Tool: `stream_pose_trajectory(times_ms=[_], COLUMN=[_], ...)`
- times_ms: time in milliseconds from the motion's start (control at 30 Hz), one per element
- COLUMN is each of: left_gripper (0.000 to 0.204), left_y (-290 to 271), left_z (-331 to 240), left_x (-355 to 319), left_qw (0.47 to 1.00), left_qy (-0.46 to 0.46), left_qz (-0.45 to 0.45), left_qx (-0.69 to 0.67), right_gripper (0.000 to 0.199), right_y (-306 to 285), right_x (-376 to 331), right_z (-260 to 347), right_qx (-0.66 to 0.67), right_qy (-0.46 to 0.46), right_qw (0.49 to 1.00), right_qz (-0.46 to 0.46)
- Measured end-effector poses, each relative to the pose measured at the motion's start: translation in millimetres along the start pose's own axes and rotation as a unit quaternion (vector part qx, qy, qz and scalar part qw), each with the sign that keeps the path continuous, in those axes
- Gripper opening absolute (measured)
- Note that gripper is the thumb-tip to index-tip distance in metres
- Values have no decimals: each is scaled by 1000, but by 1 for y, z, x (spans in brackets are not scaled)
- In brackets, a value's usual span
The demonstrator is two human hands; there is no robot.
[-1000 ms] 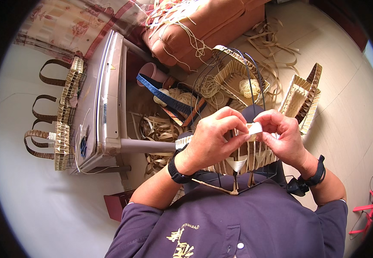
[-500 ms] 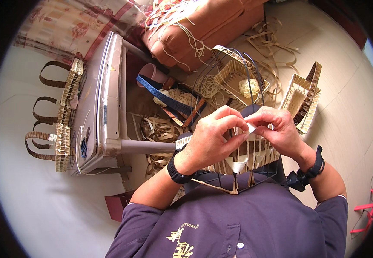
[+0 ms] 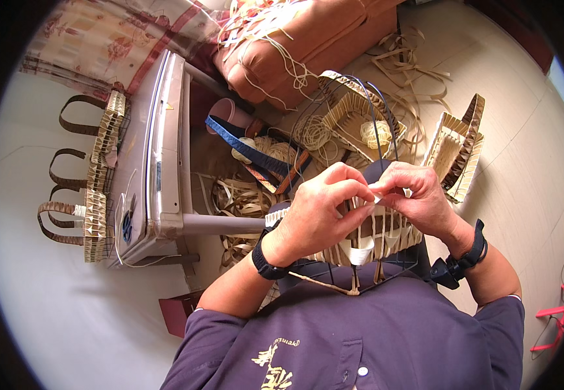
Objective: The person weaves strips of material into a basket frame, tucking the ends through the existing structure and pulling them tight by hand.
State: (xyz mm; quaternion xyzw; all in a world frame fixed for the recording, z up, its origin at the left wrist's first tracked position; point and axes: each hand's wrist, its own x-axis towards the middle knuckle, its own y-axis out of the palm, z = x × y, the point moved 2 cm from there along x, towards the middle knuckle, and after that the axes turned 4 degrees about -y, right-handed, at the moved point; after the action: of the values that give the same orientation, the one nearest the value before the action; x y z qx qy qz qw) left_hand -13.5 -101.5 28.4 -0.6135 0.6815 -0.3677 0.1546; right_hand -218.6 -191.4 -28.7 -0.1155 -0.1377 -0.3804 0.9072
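A partly woven basket [image 3: 395,239] on a black wire frame rests across my lap, its sides laced with pale strips. Above it my left hand [image 3: 324,211] is closed, thumb and fingertips pinching a white strip [image 3: 377,197]. From the other side my right hand [image 3: 418,195] pinches the same strip, with its fingertips almost touching the left ones. Little of the strip shows between the fingers. A white loop [image 3: 361,252] stands out from the near side of the weave. My left hand hides part of the basket.
To the left stands a grey table [image 3: 135,169] with scissors [image 3: 127,224] and small handled baskets [image 3: 96,201]. Ahead lie a blue-handled basket [image 3: 256,153], a pale basket [image 3: 353,114] with twine, and another basket [image 3: 441,156]. Loose strips [image 3: 233,201] cover floor beside the table leg.
My right fingers have curled in slightly towards the left ones, and less of the white strip shows between them. The basket stays in place.
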Motion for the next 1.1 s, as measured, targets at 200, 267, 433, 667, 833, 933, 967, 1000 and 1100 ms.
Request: stream_pose_trajectory(times_ms=[200,267,433,667,833,933,967,1000,1100], left_gripper=[26,28,29,29,29,29,29,29,30], left_y=[-4,-3,-2,-2,-1,-1,-1,-1,-2], left_z=[-2,-1,-1,-1,-1,-2,-2,-2,-2], left_x=[2,1,0,-1,1,-1,-2,-2,-2], left_qw=[1000,1000,1000,1000,999,999,1000,1000,999], left_qy=[6,5,14,15,27,19,16,9,5], left_qz=[15,17,14,16,8,15,18,21,27], left_qx=[7,5,10,18,22,21,20,21,23], right_gripper=[19,19,21,26,38,36,34,33,32], right_y=[3,4,2,4,4,4,4,5,6], right_x=[0,-1,-5,-11,-10,-10,-9,-9,-10], right_z=[-2,-1,0,1,3,5,5,6,6], right_qx=[26,37,24,23,83,74,69,66,48], right_qy=[0,1,18,14,34,55,64,61,47], right_qw=[1000,999,1000,999,996,996,995,996,998], right_qz=[-18,-23,2,24,4,18,22,22,19])
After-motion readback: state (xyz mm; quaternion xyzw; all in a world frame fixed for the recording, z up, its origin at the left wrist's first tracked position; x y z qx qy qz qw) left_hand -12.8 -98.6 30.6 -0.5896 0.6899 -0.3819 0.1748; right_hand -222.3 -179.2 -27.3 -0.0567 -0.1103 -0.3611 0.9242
